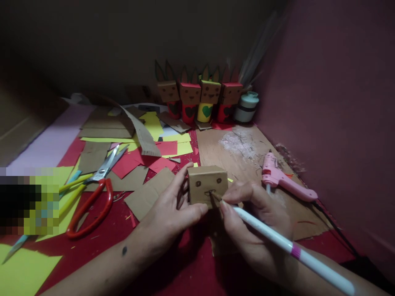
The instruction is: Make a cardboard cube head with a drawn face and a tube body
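Observation:
A small cardboard box (202,177) with two drawn eyes and a mouth outline faces me in the middle of the view. My left hand (173,207) is closed around its left side, the thumb along the lower front edge. Between the thumb and fingers of my right hand (253,216) is a white marker (265,230) with a purple band. Its tip meets the mouth drawing on the box front. Below the box, in shadow, a piece of cardboard (220,244) partly shows.
Red-handled scissors (100,174) lie among cardboard, red and yellow paper scraps (177,144) on the left. A pink glue gun (279,179) rests on the wooden board (212,144) at right, its cord trailing. Several box-headed figures (210,92) and a pale green jar (247,107) stand behind.

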Motion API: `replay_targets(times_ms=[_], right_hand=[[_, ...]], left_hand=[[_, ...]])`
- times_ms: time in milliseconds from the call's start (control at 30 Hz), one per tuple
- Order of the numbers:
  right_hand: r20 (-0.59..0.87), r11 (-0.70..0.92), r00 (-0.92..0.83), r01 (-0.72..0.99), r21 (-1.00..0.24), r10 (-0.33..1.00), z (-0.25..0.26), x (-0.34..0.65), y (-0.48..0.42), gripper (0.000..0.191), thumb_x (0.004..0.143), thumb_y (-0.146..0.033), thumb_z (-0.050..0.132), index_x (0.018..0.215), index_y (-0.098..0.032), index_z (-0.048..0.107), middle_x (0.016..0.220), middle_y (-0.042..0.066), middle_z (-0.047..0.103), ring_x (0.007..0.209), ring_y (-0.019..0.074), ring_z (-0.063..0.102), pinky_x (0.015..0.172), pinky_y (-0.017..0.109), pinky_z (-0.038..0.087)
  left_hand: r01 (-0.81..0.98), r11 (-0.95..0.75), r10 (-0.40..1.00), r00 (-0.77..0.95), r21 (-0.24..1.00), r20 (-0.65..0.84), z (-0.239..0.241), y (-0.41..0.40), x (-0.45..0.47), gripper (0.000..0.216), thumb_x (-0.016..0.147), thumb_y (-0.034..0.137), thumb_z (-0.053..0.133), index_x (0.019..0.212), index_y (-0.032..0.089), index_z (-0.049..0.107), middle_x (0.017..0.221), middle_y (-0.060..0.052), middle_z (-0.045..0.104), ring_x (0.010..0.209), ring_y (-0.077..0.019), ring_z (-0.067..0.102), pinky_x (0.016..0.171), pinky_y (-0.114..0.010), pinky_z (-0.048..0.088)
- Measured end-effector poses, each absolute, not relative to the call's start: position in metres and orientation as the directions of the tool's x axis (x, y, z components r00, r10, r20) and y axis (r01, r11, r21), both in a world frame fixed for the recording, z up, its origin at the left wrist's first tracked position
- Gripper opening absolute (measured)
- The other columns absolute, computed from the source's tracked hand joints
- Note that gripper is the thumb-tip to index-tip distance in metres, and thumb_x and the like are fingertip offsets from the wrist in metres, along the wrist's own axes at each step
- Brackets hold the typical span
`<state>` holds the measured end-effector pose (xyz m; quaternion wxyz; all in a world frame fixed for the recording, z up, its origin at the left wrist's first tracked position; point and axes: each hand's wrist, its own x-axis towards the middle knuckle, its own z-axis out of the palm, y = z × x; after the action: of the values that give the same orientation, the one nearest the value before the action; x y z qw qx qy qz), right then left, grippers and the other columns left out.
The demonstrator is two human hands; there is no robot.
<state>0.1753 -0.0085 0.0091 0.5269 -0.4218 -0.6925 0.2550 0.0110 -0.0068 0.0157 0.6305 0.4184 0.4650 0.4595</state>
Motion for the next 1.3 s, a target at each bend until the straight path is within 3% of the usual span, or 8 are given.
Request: replay_targets(times_ms=[300,600,867,1200,1300], right_hand=[[0.527,0.528,-0.101,0.328,-0.783,0.844,0.0094,0.1767,-0.0086,0.016,0.080,-0.009,0.058,0.081,-0.025,0.052,0.065,-0.004,0.056,0.049,0.0110,0.052,0.045,0.023,0.043],[0.497,0.501,-0.097,0.298,-0.812,0.862,0.0053,0.1800,-0.0093,0.020,0.083,-0.009,0.059,0.084,-0.026,0.051,0.068,-0.003,0.056,0.051,0.0114,0.053,0.043,0.022,0.043],[0.473,0.485,-0.115,0.286,-0.827,0.874,0.0050,0.1830,-0.0094,0.022,0.085,-0.007,0.058,0.087,-0.028,0.050,0.072,-0.003,0.056,0.055,0.0128,0.055,0.048,0.025,0.046],[0.463,0.481,-0.130,0.256,-0.839,0.877,0.0047,0.1822,-0.0110,0.023,0.085,-0.006,0.057,0.087,-0.028,0.049,0.072,-0.003,0.054,0.053,0.0117,0.054,0.044,0.023,0.043],[0.494,0.505,-0.115,0.285,-0.814,0.862,0.0048,0.1809,-0.0116,0.023,0.083,-0.006,0.058,0.086,-0.027,0.049,0.068,-0.004,0.053,0.050,0.0107,0.051,0.043,0.022,0.041]], left_hand=[[-0.216,0.234,0.968,0.145,0.948,-0.206,0.0159,-0.0084,0.0110,0.090,0.075,0.018,0.078,0.155,0.022,0.038,0.146,-0.014,0.059,0.132,-0.0363,0.055,0.097,-0.034,0.053],[-0.196,0.247,0.966,0.120,0.949,-0.227,0.0166,-0.0081,0.0102,0.091,0.073,0.019,0.079,0.155,0.022,0.039,0.145,-0.015,0.060,0.134,-0.0398,0.053,0.103,-0.042,0.050],[-0.171,0.224,0.971,0.122,0.959,-0.205,0.0175,-0.0084,0.0121,0.070,0.074,0.021,0.079,0.140,0.019,0.056,0.136,-0.014,0.066,0.123,-0.0360,0.061,0.095,-0.037,0.054],[-0.166,0.216,0.972,0.131,0.962,-0.195,0.0175,-0.0056,0.0110,0.063,0.073,0.021,0.081,0.132,0.020,0.060,0.135,-0.011,0.068,0.123,-0.0329,0.062,0.091,-0.029,0.054],[-0.153,0.218,0.970,0.139,0.964,-0.198,0.0185,-0.0049,0.0118,0.077,0.072,0.019,0.080,0.143,0.016,0.050,0.136,-0.014,0.067,0.126,-0.0339,0.060,0.093,-0.031,0.054]])
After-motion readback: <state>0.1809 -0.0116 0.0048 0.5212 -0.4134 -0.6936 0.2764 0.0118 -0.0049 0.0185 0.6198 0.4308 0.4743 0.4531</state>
